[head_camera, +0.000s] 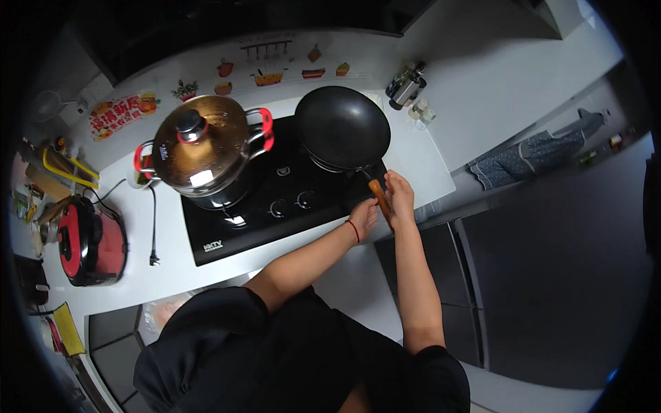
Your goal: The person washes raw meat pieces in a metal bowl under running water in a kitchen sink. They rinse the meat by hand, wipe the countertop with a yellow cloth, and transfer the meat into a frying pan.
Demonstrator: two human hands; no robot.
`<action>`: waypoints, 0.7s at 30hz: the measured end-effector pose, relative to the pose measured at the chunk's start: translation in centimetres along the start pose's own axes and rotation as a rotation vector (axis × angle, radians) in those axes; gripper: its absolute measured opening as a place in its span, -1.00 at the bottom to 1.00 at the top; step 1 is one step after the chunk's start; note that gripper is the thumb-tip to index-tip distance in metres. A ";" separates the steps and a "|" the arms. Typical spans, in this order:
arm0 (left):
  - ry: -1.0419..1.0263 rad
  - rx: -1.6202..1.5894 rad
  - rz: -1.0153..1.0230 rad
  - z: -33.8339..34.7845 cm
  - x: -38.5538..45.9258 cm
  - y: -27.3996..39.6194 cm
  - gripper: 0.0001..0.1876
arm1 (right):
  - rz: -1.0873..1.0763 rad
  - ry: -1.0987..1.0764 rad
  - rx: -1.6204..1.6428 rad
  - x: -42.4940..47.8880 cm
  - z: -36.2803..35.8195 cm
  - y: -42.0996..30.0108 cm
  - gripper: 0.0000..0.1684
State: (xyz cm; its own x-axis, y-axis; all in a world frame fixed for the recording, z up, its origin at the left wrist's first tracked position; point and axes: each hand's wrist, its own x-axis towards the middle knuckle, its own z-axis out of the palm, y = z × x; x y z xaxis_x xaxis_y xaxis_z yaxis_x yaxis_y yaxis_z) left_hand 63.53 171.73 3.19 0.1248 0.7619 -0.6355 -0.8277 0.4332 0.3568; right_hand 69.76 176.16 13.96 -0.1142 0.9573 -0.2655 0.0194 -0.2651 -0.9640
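Observation:
A black wok (342, 126) rests on the right burner of the black glass gas hob (248, 242), its wooden handle (380, 201) pointing towards me. My left hand (364, 219), with a red string round the wrist, is at the left side of the handle, fingers partly curled; whether it grips is unclear. Along the handle's right side lies my right hand (399, 199), fingers partly extended and the palm turned towards the wood. On the left burner stands a steel pot with red-sleeved handles and a glass lid (201, 142).
A red and black electric cooker (93, 242) stands on the left counter, near a loose power plug (154, 257). Bottles (408, 86) and small jars (421, 112) stand behind the counter's right part. A dark refrigerator (557, 268) is at the right.

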 end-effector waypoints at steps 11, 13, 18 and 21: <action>0.365 0.243 0.513 5.1 -0.8 -3.6 -0.46 | 0.530 -0.702 0.063 7.7 -2.4 5.7 -0.66; 0.408 0.331 0.540 3.4 -1.1 -3.3 -0.52 | 0.450 -0.618 0.056 6.3 -0.5 6.0 -0.70; 0.248 0.284 0.607 2.2 -4.4 -5.1 -0.61 | 0.406 -0.709 0.068 3.6 -0.9 7.4 -0.70; 0.278 0.396 0.680 2.4 -7.9 -9.2 -0.54 | 0.310 -0.809 0.065 -0.7 -3.5 7.9 -0.70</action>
State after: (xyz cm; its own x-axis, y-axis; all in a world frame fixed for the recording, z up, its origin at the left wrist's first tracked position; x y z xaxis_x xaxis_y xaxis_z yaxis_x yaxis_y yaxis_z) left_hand 71.48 162.92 6.56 -0.5151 0.7943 -0.3221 -0.4140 0.0984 0.9049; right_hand 73.44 173.80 6.45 -0.7847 0.4717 -0.4022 0.1122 -0.5300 -0.8405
